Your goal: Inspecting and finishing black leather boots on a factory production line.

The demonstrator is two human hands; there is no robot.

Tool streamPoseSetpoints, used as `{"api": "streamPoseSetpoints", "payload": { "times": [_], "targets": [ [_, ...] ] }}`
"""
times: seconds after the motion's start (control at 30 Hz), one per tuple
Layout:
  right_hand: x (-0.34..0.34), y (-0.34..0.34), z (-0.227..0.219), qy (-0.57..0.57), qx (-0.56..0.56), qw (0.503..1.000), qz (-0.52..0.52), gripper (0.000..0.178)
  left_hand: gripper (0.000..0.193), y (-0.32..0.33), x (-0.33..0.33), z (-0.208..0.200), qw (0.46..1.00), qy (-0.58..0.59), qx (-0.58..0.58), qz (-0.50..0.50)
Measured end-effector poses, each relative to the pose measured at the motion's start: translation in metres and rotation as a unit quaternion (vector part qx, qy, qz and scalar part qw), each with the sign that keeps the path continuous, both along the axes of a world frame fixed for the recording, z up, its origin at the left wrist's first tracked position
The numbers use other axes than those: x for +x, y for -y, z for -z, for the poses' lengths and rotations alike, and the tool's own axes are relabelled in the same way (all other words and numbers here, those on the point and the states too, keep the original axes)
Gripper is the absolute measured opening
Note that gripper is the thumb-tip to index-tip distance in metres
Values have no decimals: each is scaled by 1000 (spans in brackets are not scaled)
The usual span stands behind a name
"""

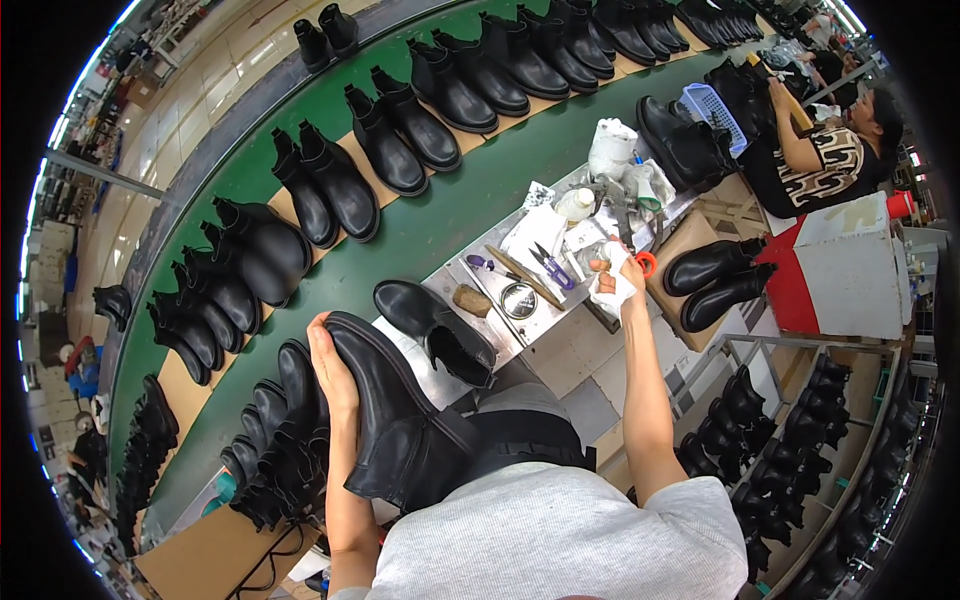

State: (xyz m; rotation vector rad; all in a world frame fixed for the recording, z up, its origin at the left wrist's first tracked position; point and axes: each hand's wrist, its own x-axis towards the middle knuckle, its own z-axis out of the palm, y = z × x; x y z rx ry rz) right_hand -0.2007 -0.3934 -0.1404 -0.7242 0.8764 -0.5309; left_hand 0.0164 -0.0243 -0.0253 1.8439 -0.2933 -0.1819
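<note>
My left hand (336,372) is wrapped along the side and toe of a black ankle boot (378,385), held upright against my lap. Its heel end rests near my waist. Over the work table my right hand (622,278) is closed around a crumpled white cloth (611,291). Close beside that hand is a red ring-shaped piece (646,264). The second black boot (432,325) lies on its side at the table's left end. Between the two hands lie purple-handled thread snips (551,268), a round metal-rimmed disc (518,300) and a brown block (472,300).
A green conveyor (400,235) curves round the far side, carrying rows of black boots. A white bottle (575,205) and a blue basket (714,117) stand farther back. More boots fill a rack (790,450) at right. A co-worker (830,150) sits at the far right.
</note>
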Motion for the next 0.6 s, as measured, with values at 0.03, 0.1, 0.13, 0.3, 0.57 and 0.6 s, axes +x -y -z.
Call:
{"api": "streamPoseSetpoints", "payload": {
  "times": [0.03,0.1,0.13,0.3,0.57,0.6],
  "targets": [
    [0,-4,-1,19,13,1000,-1,44,46,1,-1,-3,1000,1,4,5],
    [-3,-22,-3,34,-49,998,-4,39,48,0,0,-2,1000,-1,2,16],
    [-1,-32,-4,-76,-161,984,-26,38,48,-1,1,-3,1000,0,2,14],
    [-29,-101,23,-251,-599,750,-129,61,52,-11,3,3,994,-69,-82,-37],
    [-8,-14,48,-78,-314,946,-12,33,57,-1,-5,-12,995,-52,-45,-76],
    [-19,27,55,-36,-171,985,11,29,56,4,-5,-12,993,-68,-71,-65]
  ]
}}
